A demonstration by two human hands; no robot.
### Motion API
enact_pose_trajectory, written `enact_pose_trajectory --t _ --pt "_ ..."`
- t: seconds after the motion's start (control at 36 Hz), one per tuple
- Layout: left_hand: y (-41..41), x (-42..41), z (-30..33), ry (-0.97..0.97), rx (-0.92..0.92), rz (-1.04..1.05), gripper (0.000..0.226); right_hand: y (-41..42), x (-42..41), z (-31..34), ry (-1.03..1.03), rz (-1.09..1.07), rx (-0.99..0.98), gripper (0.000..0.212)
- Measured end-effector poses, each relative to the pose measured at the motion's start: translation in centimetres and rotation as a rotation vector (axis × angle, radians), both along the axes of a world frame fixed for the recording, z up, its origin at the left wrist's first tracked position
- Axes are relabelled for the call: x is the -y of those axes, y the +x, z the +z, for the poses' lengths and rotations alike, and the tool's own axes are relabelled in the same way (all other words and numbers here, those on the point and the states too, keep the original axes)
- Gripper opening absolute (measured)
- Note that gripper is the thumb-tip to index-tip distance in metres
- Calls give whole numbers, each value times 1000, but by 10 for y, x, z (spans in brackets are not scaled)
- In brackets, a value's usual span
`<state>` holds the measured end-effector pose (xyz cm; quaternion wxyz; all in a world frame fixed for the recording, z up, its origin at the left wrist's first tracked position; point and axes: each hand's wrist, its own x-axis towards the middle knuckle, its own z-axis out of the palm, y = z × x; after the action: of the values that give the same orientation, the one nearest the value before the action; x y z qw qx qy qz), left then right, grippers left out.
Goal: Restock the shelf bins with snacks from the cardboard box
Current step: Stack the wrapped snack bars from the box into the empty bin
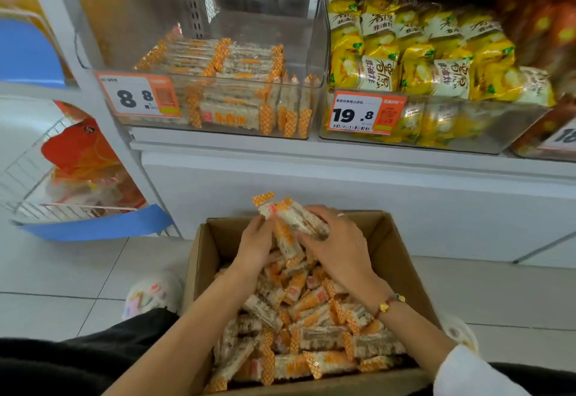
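White shelving over pale floor tiles, with the cardboard box (389, 239) low in the centre of the frame.
Both my arms reach forward into it: my left hand (254, 247) and right hand (335, 246) curl round a bundle of orange-ended snack bars (293, 219) above the loose pile. Upper centre, the clear bin (318, 40) marked 8.8 is partly filled. The frame's upper right blurs out.

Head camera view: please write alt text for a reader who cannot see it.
Both hands, left hand and right hand, hold a bunch of orange-and-white snack bars above a full cardboard box. Ahead, a clear shelf bin is partly stocked with the same bars.
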<state>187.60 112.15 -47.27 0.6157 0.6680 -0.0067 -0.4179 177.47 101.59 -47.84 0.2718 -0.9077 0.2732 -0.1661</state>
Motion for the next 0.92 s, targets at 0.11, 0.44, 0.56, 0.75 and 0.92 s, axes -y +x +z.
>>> enact_pose_trajectory --t 0.11,0.44,0.56,0.75,0.92 --pt "-4 7 39 -127 -35 -77 54 9 -3 35 -94 -64 49 41" --pt "11 -4 88 -261 225 -100 44 19 6 114 167 219 19 55" --pt "15 -6 100 -267 210 -84 38 13 11 120 364 393 -9 55" --pt "10 6 114 -272 211 52 46 12 -4 117 78 159 141 64" --pt "17 12 133 -314 295 -39 43 26 -4 127 46 60 339 46"
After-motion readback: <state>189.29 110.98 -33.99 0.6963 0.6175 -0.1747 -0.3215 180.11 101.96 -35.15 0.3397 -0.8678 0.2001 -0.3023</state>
